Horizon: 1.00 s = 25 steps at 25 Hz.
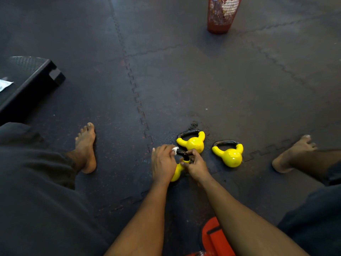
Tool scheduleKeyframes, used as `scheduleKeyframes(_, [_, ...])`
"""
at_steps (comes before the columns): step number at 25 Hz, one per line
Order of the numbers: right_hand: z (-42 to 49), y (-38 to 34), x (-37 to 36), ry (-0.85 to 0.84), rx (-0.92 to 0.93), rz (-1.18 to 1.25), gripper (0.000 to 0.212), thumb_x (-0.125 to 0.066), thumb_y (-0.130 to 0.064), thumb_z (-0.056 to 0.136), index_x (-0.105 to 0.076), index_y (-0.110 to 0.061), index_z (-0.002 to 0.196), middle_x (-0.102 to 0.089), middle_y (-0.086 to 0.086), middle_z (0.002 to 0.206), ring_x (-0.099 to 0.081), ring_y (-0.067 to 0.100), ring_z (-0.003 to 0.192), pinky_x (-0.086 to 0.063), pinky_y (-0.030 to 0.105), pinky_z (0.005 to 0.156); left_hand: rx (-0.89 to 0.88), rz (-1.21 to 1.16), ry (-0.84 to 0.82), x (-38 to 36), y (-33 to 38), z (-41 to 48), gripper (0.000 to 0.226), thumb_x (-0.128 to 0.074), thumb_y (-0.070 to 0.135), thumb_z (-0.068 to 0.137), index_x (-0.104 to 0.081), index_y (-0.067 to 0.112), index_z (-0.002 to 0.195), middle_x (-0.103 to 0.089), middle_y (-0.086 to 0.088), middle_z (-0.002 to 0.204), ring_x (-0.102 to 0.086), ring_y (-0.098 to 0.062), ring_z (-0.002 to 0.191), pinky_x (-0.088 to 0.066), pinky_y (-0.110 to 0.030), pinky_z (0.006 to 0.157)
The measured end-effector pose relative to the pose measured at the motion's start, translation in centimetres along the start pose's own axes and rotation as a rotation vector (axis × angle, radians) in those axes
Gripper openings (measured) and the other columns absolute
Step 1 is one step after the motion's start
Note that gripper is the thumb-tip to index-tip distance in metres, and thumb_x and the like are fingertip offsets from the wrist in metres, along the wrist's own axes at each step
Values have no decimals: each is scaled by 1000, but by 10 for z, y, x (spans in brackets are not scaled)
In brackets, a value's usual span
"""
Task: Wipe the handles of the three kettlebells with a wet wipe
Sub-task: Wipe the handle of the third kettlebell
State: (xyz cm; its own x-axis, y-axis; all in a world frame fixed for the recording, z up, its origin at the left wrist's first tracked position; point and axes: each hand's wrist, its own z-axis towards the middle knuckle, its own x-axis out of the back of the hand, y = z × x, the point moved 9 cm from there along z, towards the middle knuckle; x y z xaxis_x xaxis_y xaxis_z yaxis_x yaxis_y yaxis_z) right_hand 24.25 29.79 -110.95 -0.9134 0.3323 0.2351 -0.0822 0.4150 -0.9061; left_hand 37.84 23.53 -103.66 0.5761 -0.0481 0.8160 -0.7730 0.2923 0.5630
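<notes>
Dark rubber floor mats (184, 80) with jigsaw seams fill the view; the person sits with bare feet wide apart.

Landmark: nearest yellow kettlebell (176, 173), mostly hidden under both hands. Only one yellow flank and part of its curved black handle (182, 154) show.

Left hand (163, 161): fingers curled over the handle's left end, pinching a small white wet wipe (175, 149) against it.
Right hand (197, 166): fingers and thumb closed round the handle's right end, which I take as steadying.

Second yellow kettlebell (192, 143) lies just beyond the landmark. Third yellow kettlebell (230, 157) lies to the landmark's right, apart from it. No hand is on either one.

My judgement: step in hand is the wipe of the first handle. I cannot tell whether the other two are already cleaned.

Next move, as I read it: draw the wipe along the arch toward the right hand, and shift that hand so the covered end gets wiped too. Afterwards, carry the wipe to the bell just beyond.

Far beyond the landmark stands a red mesh bin (222, 13).
</notes>
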Motion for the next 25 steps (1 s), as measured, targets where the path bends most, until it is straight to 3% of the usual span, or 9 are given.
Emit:
scheduleKeyframes(3, [1, 0, 2, 8, 22, -66, 33, -75, -8, 79, -51, -18, 98, -64, -3, 98, -53, 11, 81, -47, 33, 77, 3, 262, -282, -13, 2, 22, 31, -40, 30, 94, -65, 21, 109, -65, -3, 115, -51, -25, 114, -19, -49, 117])
scheduleKeyframes(6, [-1, 0, 2, 22, 38, -99, 35, -75, -11, 79, -49, -19, 100, -62, -5, 100, -50, 6, 78, -44, 29, 76, 4, 441, -615, -27, 4, 32, 44, -28, 37, 97, -65, 17, 111, -62, -7, 125, -50, -29, 121, -17, -55, 112])
scheduleKeyframes(10, [-8, 2, 2, 49, 43, -94, 32, -74, -18, 82, -46, -21, 97, -64, -4, 96, -55, 10, 76, -50, 37, 78, 92, 352, -783, -37, 0, 27, 49, -26, 45, 99, -63, 18, 116, -56, -8, 135, -46, -30, 128, -17, -61, 108])
scheduleKeyframes(13, [-8, 5, 6, 58, 32, -93, 32, -74, -17, 82, -46, -17, 97, -67, 2, 96, -60, 14, 80, -51, 39, 82, 75, 209, -839, -39, -2, 23, 45, -30, 52, 100, -62, 27, 120, -57, -6, 134, -44, -31, 129, -18, -60, 108])
scheduleKeyframes(17, [-9, 5, 11, 69, 25, -171, 31, -74, -18, 81, -47, -18, 97, -64, -1, 97, -52, 10, 72, -44, 27, 72, 20, 139, -874, -42, 5, 22, 34, -42, 48, 98, -65, 28, 113, -64, -3, 121, -52, -26, 119, -25, -54, 103])
scheduleKeyframes(19, [-9, 5, 11, 79, 20, -183, 30, -74, -20, 82, -48, -17, 98, -65, -2, 96, -50, 7, 68, -40, 23, 69, -2, 119, -844, -41, 9, 22, 28, -45, 42, 99, -65, 29, 114, -66, -2, 119, -53, -26, 118, -27, -55, 106])
scheduleKeyframes(21, [-9, 5, 12, 87, 14, -184, 29, -73, -20, 82, -50, -17, 98, -67, 3, 98, -50, 11, 69, -43, 29, 70, -31, 135, -798, -39, 13, 22, 26, -47, 38, 99, -63, 32, 118, -65, -1, 121, -50, -25, 122, -26, -54, 106])
scheduleKeyframes(25, [-9, 3, 11, 93, 12, -174, 30, -74, -16, 81, -48, -17, 95, -67, 7, 96, -53, 16, 74, -46, 34, 73, -83, 168, -627, -31, 20, 22, 32, -54, 34, 96, -58, 37, 128, -62, 4, 124, -43, -21, 124, -25, -42, 96])
